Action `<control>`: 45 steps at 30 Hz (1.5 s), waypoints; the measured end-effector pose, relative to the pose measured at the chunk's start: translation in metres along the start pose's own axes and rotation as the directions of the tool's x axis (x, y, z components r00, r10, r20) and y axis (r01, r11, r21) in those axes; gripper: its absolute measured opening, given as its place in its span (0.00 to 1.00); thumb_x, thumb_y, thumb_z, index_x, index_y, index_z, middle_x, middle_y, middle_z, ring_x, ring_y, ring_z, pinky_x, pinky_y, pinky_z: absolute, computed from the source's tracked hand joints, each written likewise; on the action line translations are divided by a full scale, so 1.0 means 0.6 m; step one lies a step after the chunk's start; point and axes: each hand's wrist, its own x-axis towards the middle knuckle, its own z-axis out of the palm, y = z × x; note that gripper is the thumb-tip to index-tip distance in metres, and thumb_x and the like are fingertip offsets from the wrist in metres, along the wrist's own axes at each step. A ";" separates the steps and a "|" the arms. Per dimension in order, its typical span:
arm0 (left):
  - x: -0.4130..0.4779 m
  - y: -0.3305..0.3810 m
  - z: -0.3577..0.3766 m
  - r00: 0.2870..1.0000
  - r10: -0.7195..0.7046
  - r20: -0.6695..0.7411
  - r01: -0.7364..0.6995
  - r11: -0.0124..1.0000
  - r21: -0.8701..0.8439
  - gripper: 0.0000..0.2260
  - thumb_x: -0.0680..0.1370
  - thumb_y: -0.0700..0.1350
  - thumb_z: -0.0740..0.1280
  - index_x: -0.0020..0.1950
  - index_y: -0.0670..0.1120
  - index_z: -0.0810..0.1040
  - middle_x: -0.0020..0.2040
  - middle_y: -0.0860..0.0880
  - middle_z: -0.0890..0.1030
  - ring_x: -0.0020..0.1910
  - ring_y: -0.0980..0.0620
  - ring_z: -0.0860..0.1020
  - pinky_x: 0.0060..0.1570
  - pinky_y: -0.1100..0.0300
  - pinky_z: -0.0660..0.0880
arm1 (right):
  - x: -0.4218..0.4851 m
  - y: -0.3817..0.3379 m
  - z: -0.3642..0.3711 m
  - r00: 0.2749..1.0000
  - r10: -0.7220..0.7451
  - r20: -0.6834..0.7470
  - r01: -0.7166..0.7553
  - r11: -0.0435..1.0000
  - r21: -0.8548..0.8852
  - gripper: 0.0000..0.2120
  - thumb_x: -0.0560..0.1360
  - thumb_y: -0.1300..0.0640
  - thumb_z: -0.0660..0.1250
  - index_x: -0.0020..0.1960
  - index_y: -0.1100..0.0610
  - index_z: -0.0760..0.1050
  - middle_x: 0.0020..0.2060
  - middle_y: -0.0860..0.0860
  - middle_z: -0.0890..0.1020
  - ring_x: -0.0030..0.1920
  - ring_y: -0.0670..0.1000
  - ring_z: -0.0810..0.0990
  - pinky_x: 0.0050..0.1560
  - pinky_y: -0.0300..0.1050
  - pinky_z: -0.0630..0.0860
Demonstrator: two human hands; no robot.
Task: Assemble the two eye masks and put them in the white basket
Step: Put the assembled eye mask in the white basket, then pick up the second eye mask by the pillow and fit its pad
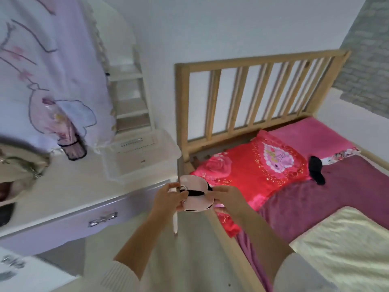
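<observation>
I hold a pale pink eye mask [194, 186] with a black strap across it, in front of me between the dresser and the bed. My left hand [168, 198] grips its left side and my right hand [226, 198] grips its right end. A black eye mask [316, 170] lies on the bed beside the red pillow. The white basket [139, 154] stands on the dresser top, near its right end, to the upper left of my hands.
The white dresser [69, 192] with a bow handle [102, 218] fills the left. A wooden slatted headboard [252, 95] and a red pillow [252, 165] are on the right. A pink curtain [46, 70] hangs at the left. White shelves [130, 98] stand behind the basket.
</observation>
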 end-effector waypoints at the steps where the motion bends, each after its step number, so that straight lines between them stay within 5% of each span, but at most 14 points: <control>1: 0.019 0.007 -0.028 1.000 0.011 -0.009 -0.011 1.000 0.014 0.11 0.73 0.32 0.68 0.51 0.45 0.74 0.44 0.43 0.79 0.40 0.44 0.80 0.34 0.57 0.81 | 0.023 -0.012 0.030 0.999 -0.050 -0.018 0.049 0.997 -0.054 0.08 0.70 0.69 0.71 0.48 0.63 0.82 0.36 0.58 0.80 0.32 0.52 0.75 0.32 0.38 0.72; 3: 0.058 0.018 -0.076 0.999 0.023 -0.035 -0.022 0.999 0.028 0.12 0.73 0.33 0.68 0.54 0.42 0.76 0.48 0.41 0.80 0.44 0.42 0.81 0.46 0.48 0.82 | 0.071 -0.035 0.081 0.992 -0.120 -0.029 0.115 0.984 -0.137 0.08 0.68 0.72 0.71 0.41 0.61 0.83 0.29 0.54 0.81 0.27 0.47 0.76 0.24 0.31 0.70; 5: 0.097 0.024 -0.116 0.997 0.027 -0.076 -0.025 0.999 0.029 0.15 0.73 0.33 0.69 0.59 0.39 0.75 0.48 0.37 0.81 0.44 0.41 0.80 0.52 0.44 0.80 | 0.119 -0.058 0.127 0.991 -0.127 -0.036 0.119 0.979 -0.165 0.08 0.67 0.72 0.71 0.46 0.66 0.83 0.28 0.53 0.79 0.23 0.45 0.75 0.21 0.30 0.68; 9: 0.189 0.047 -0.184 0.986 0.045 -0.161 -0.033 0.997 0.074 0.16 0.72 0.37 0.70 0.59 0.39 0.75 0.41 0.39 0.82 0.38 0.44 0.79 0.43 0.51 0.77 | 0.225 -0.107 0.213 0.992 -0.113 0.050 0.121 0.974 -0.193 0.12 0.67 0.72 0.72 0.50 0.72 0.81 0.21 0.46 0.78 0.22 0.42 0.73 0.23 0.30 0.68; 13: 0.293 0.070 -0.257 0.937 0.196 -0.290 -0.077 0.923 0.376 0.16 0.74 0.43 0.69 0.62 0.45 0.76 0.53 0.43 0.82 0.49 0.46 0.78 0.49 0.54 0.74 | 0.340 -0.150 0.286 0.992 -0.114 0.060 0.125 0.965 -0.232 0.09 0.67 0.68 0.74 0.47 0.66 0.81 0.28 0.52 0.78 0.26 0.45 0.74 0.22 0.32 0.68; 15: 0.338 0.071 -0.287 0.877 0.306 -0.369 -0.062 0.836 0.546 0.18 0.75 0.44 0.68 0.65 0.47 0.73 0.61 0.42 0.78 0.60 0.44 0.73 0.58 0.52 0.72 | 0.397 -0.158 0.317 0.991 -0.117 0.070 0.132 0.952 -0.277 0.07 0.67 0.65 0.73 0.45 0.62 0.79 0.31 0.53 0.79 0.31 0.49 0.75 0.28 0.36 0.69; 18: 0.387 0.062 -0.321 0.860 0.285 -0.424 0.061 0.767 0.639 0.25 0.75 0.43 0.67 0.71 0.46 0.66 0.71 0.40 0.67 0.72 0.40 0.60 0.67 0.46 0.64 | 0.471 -0.151 0.361 0.993 -0.058 0.101 0.094 0.912 -0.399 0.05 0.69 0.64 0.71 0.44 0.60 0.77 0.38 0.55 0.79 0.39 0.53 0.77 0.34 0.40 0.70; 25: 0.442 0.003 -0.355 0.893 0.239 -0.382 0.131 0.672 0.728 0.31 0.79 0.40 0.60 0.78 0.42 0.47 0.80 0.44 0.46 0.79 0.46 0.44 0.75 0.51 0.52 | 0.572 -0.096 0.432 0.975 0.156 0.155 -0.043 0.825 -0.564 0.04 0.71 0.63 0.70 0.39 0.58 0.76 0.40 0.56 0.80 0.39 0.54 0.77 0.33 0.41 0.72; 29: 0.444 -0.012 -0.348 0.889 0.254 -0.381 0.126 0.664 0.737 0.34 0.76 0.35 0.58 0.78 0.42 0.43 0.80 0.45 0.44 0.79 0.47 0.44 0.76 0.54 0.52 | 0.587 -0.072 0.441 0.950 0.270 0.155 -0.130 0.797 -0.590 0.14 0.70 0.65 0.69 0.54 0.71 0.79 0.38 0.58 0.78 0.39 0.54 0.76 0.31 0.42 0.71; 34: 0.441 -0.007 -0.349 0.887 0.326 -0.326 0.089 0.571 0.816 0.35 0.74 0.35 0.59 0.77 0.39 0.45 0.79 0.41 0.44 0.79 0.44 0.43 0.77 0.52 0.48 | 0.576 -0.083 0.424 0.963 0.230 0.139 -0.099 0.786 -0.611 0.14 0.69 0.62 0.70 0.52 0.70 0.80 0.38 0.58 0.78 0.38 0.53 0.75 0.34 0.43 0.71; 38: 0.461 0.032 -0.333 0.894 0.410 -0.183 -0.030 0.459 0.888 0.33 0.76 0.37 0.59 0.77 0.41 0.48 0.80 0.41 0.45 0.79 0.44 0.43 0.77 0.52 0.48 | 0.554 -0.120 0.381 0.989 0.098 0.109 -0.023 0.839 -0.544 0.17 0.70 0.58 0.72 0.58 0.62 0.79 0.51 0.56 0.81 0.51 0.55 0.80 0.51 0.46 0.76; 42: 0.496 0.077 -0.244 0.905 0.426 0.006 -0.210 0.435 0.876 0.30 0.76 0.38 0.59 0.77 0.42 0.52 0.80 0.42 0.48 0.79 0.44 0.46 0.77 0.51 0.50 | 0.511 -0.154 0.287 0.986 -0.159 -0.045 0.115 0.857 -0.502 0.11 0.72 0.57 0.71 0.53 0.59 0.80 0.46 0.51 0.82 0.45 0.49 0.80 0.45 0.39 0.75; 45: 0.516 0.087 -0.128 0.892 0.421 0.167 -0.349 0.404 0.846 0.28 0.78 0.40 0.60 0.76 0.45 0.55 0.80 0.44 0.51 0.78 0.44 0.49 0.75 0.53 0.52 | 0.467 -0.154 0.182 0.954 -0.230 -0.192 0.083 0.818 -0.569 0.11 0.73 0.59 0.69 0.55 0.59 0.80 0.48 0.51 0.83 0.48 0.50 0.81 0.53 0.44 0.77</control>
